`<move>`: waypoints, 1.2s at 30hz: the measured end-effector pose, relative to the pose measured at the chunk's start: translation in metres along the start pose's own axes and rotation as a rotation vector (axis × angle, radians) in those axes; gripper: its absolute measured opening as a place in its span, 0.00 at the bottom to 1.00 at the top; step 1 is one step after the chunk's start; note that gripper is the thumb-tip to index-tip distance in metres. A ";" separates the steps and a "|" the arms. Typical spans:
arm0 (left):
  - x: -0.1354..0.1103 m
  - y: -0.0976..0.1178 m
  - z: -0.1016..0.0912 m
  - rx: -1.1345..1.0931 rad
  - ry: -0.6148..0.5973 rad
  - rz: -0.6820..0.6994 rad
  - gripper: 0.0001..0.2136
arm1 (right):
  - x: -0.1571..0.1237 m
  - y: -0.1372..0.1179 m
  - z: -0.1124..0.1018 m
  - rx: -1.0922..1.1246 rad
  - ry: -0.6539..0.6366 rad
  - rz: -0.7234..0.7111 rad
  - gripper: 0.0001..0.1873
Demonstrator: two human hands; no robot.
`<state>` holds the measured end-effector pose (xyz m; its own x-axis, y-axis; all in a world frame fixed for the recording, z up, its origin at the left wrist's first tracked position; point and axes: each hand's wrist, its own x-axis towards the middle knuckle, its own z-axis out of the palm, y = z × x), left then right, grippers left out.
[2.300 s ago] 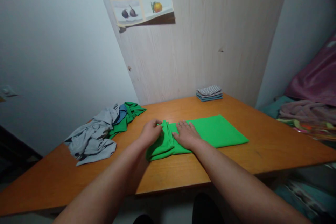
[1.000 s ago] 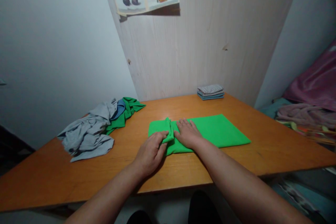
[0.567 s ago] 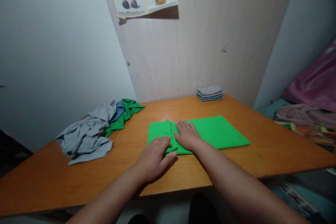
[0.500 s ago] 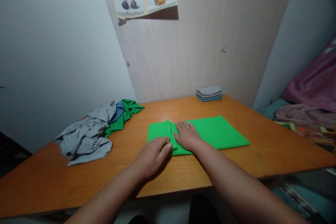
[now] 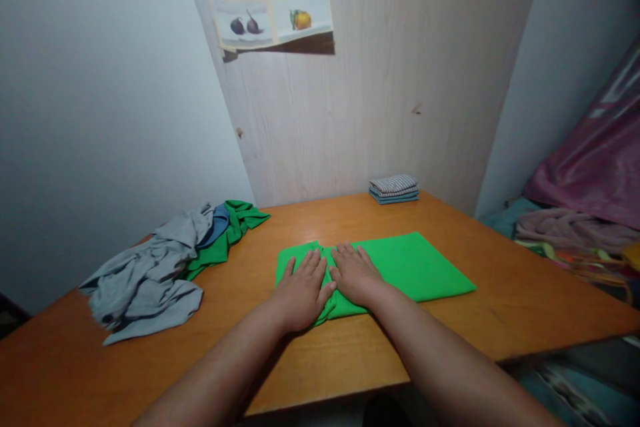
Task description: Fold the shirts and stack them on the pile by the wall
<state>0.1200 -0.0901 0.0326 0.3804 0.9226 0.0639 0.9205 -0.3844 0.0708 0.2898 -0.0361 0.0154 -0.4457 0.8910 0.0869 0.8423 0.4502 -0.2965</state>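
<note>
A bright green cloth garment (image 5: 410,270), folded into a long flat shape, lies on the wooden table in front of me. Its left part has a raised, bunched fold close to my hands. My left hand (image 5: 303,290) rests palm down on that left part, fingers spread. Just to its right, my right hand (image 5: 356,273) lies flat on the garment with its fingers stretched out. Neither hand grips anything. The cloth beneath both palms is hidden.
On the left of the orange-brown table (image 5: 350,373) lies a loose heap of grey clothing (image 5: 150,280) with blue and green pieces (image 5: 240,220). A small folded striped stack (image 5: 394,188) sits at the back. Pink fabric (image 5: 590,147) hangs beyond the right edge.
My left hand has opened from its pinch on the fold and now lies flat on it. My right hand stays nearly in place. The view has tilted up slightly.
</note>
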 end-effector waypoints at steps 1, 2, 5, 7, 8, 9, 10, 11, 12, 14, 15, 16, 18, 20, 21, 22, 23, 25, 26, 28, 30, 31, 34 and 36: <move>0.000 0.000 -0.001 0.000 -0.013 0.001 0.32 | 0.000 0.001 0.000 0.003 0.000 -0.001 0.34; 0.000 0.000 -0.003 -0.003 -0.027 0.003 0.32 | 0.000 0.001 0.000 0.005 0.000 -0.003 0.34; 0.003 0.000 -0.009 -0.011 -0.059 0.015 0.33 | 0.001 0.003 0.000 0.007 0.000 -0.011 0.33; 0.004 -0.001 -0.011 -0.013 -0.043 0.029 0.34 | 0.001 0.004 0.000 0.005 0.006 -0.011 0.32; 0.005 -0.002 -0.011 -0.015 -0.022 0.037 0.35 | 0.001 0.004 0.000 0.005 0.009 -0.008 0.32; 0.006 -0.004 -0.010 -0.021 0.003 0.044 0.36 | 0.001 0.004 -0.001 0.004 0.012 -0.004 0.32; 0.007 -0.006 -0.009 -0.030 0.029 0.049 0.37 | 0.001 0.004 -0.001 0.003 0.014 -0.001 0.32; 0.008 -0.008 -0.007 -0.040 0.053 0.047 0.39 | 0.001 0.004 -0.001 0.004 0.014 0.001 0.32; 0.009 -0.011 -0.005 -0.051 0.070 0.042 0.41 | 0.000 0.004 -0.001 0.005 0.014 0.002 0.32; 0.011 -0.017 -0.001 -0.070 0.068 0.025 0.45 | 0.000 0.004 -0.002 0.005 0.008 0.003 0.32; 0.012 -0.019 0.000 -0.079 0.050 0.019 0.47 | -0.001 0.004 -0.003 0.003 0.005 0.005 0.32; 0.013 -0.020 0.001 -0.088 0.025 0.017 0.48 | -0.001 0.004 -0.003 0.000 0.002 0.006 0.32; 0.014 -0.021 0.000 -0.110 -0.020 0.022 0.50 | -0.001 0.005 -0.003 -0.003 -0.004 0.010 0.32; 0.014 -0.021 -0.002 -0.132 -0.033 0.027 0.51 | 0.000 0.006 -0.003 0.001 -0.013 0.011 0.32; 0.014 -0.021 -0.003 -0.146 -0.029 0.029 0.50 | 0.000 0.006 -0.004 0.005 -0.015 0.011 0.32; 0.014 -0.021 -0.004 -0.166 -0.019 0.029 0.48 | 0.000 0.007 -0.003 0.011 -0.012 0.011 0.32; 0.014 -0.022 -0.004 -0.192 -0.003 0.029 0.44 | -0.001 0.008 -0.003 0.018 0.001 0.013 0.31; 0.014 -0.026 -0.003 -0.260 0.047 0.023 0.36 | -0.002 0.009 -0.004 0.044 0.066 0.012 0.30; 0.014 -0.028 -0.002 -0.292 0.080 0.020 0.32 | -0.003 0.009 -0.005 0.066 0.116 0.008 0.29; 0.015 -0.032 -0.001 -0.330 0.153 0.025 0.26 | -0.006 0.008 -0.007 0.130 0.236 -0.014 0.25; 0.016 -0.033 -0.002 -0.328 0.215 0.043 0.22 | -0.009 0.005 -0.012 0.199 0.351 -0.044 0.21; 0.016 -0.033 -0.002 -0.318 0.238 0.054 0.21 | -0.012 0.002 -0.016 0.228 0.392 -0.051 0.19; 0.015 -0.031 -0.004 -0.295 0.272 0.083 0.19 | -0.021 -0.009 -0.026 0.301 0.370 -0.032 0.16; 0.015 -0.030 -0.003 -0.296 0.272 0.093 0.19 | -0.030 -0.018 -0.031 0.335 0.254 -0.024 0.17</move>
<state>0.0983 -0.0648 0.0341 0.3860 0.8569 0.3415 0.8026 -0.4945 0.3336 0.2973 -0.0690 0.0478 -0.3396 0.8857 0.3166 0.6685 0.4641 -0.5811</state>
